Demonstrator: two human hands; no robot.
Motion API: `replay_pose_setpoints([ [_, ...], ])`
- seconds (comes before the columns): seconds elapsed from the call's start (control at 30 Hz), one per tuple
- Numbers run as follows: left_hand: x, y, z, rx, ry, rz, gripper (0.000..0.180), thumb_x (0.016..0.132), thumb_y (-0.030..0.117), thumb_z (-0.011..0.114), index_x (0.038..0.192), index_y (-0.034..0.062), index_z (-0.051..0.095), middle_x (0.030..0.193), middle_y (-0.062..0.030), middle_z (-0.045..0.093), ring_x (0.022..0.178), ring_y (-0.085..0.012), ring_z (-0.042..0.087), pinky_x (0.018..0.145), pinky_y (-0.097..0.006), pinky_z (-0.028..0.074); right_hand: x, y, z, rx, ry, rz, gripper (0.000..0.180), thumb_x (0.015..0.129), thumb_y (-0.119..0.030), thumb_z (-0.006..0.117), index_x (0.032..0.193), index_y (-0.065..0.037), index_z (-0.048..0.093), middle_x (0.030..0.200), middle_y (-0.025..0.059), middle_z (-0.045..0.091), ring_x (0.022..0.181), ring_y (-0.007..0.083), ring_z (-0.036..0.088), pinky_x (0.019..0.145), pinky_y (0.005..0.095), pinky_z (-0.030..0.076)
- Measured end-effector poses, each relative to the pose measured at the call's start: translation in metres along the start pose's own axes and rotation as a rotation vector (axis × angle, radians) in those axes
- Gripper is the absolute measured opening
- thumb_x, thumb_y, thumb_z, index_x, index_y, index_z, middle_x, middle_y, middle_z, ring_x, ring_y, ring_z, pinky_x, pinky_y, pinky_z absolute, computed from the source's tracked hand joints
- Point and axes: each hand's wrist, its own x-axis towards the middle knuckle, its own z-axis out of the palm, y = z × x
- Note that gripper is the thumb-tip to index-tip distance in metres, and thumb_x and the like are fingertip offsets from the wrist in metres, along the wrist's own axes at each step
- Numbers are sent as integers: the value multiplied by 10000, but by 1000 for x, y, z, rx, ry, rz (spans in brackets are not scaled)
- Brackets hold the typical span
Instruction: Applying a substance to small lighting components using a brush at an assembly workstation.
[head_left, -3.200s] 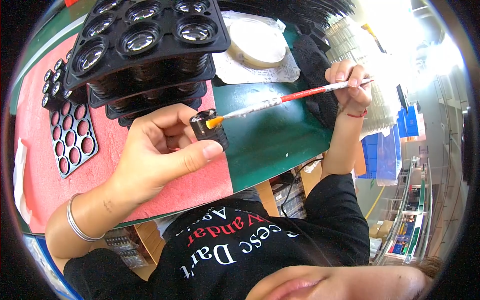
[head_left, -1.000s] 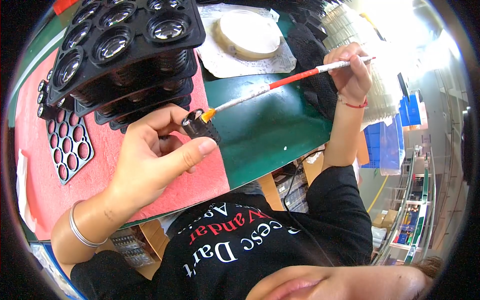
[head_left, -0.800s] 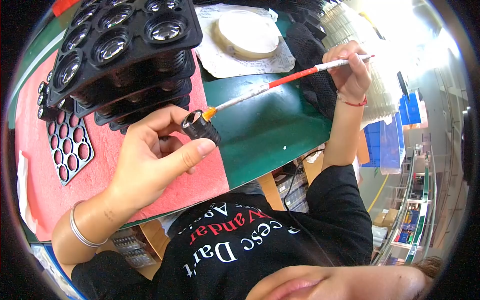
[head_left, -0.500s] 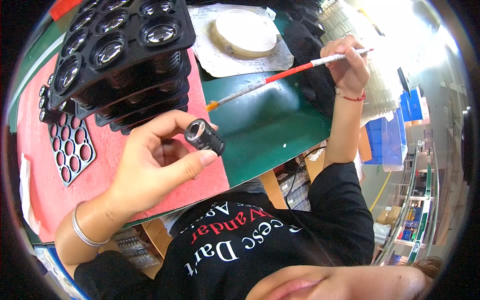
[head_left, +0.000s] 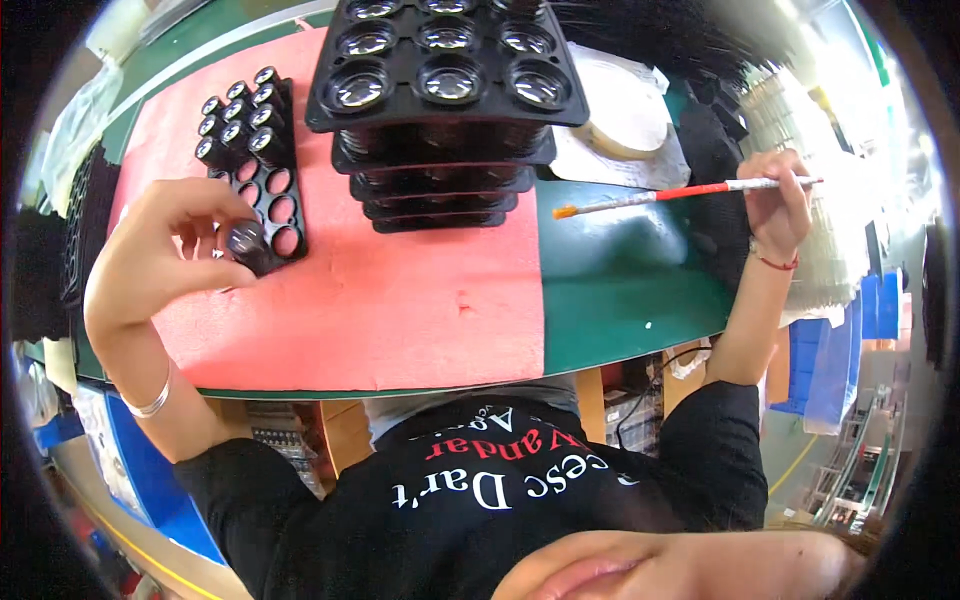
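Observation:
My left hand (head_left: pixel 165 250) pinches a small black lens barrel (head_left: pixel 247 243) between thumb and fingers. It is at the near left corner of a black holed tray (head_left: pixel 290 205); whether the barrel touches the tray I cannot tell. Several similar lens barrels (head_left: pixel 236 118) stand upright in the tray's far part, while some nearer holes are bare. On the right, my right hand (head_left: pixel 776 205) grips a thin brush (head_left: pixel 690 191) with a red and whitish handle. Its orange-yellow bristles point left, above the green table.
A tall stack of black trays (head_left: pixel 420 115) with large clear lenses stands on the pink mat (head_left: pixel 400 310). Behind the brush, a round whitish dish (head_left: pixel 640 130) rests on a paper sheet. Clear plastic trays (head_left: pixel 790 130) and blue bins (head_left: pixel 825 350) are at right.
My left hand has carried the lens barrel leftward to the holed tray. The view has swung left, so the tray stack and mat appear farther right. The brush is still in my right hand.

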Motion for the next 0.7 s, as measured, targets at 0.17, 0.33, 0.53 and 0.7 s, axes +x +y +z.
replay_pose_setpoints([
  [0.17,20,-52,-10,46,418,106,240,681,89,691,871,-21,593,709,10,538,611,-53,431,568,-222,355,2,3,2,-25,-1,33,187,863,-183,510,808,-4,520,689,113,515,622,195,493,566,279,403],
  [0.33,32,-63,-1,63,396,11,218,724,110,665,867,-34,585,639,-42,576,598,-74,508,580,-244,386,2,3,2,-12,-24,18,202,863,-193,513,815,2,528,688,117,510,618,195,484,562,285,398],
  [0.53,39,-56,10,159,481,-15,180,736,128,647,837,-17,614,564,-51,580,515,-89,529,530,-245,385,0,1,2,-31,-27,3,215,856,-209,529,813,2,534,680,113,510,613,201,481,558,286,391],
  [0.7,38,-55,8,181,457,-63,179,725,132,660,808,-20,619,537,-48,569,492,-87,520,496,-253,368,0,0,4,-33,-30,-20,221,855,-219,533,814,-2,538,677,112,513,610,197,477,555,288,384],
])
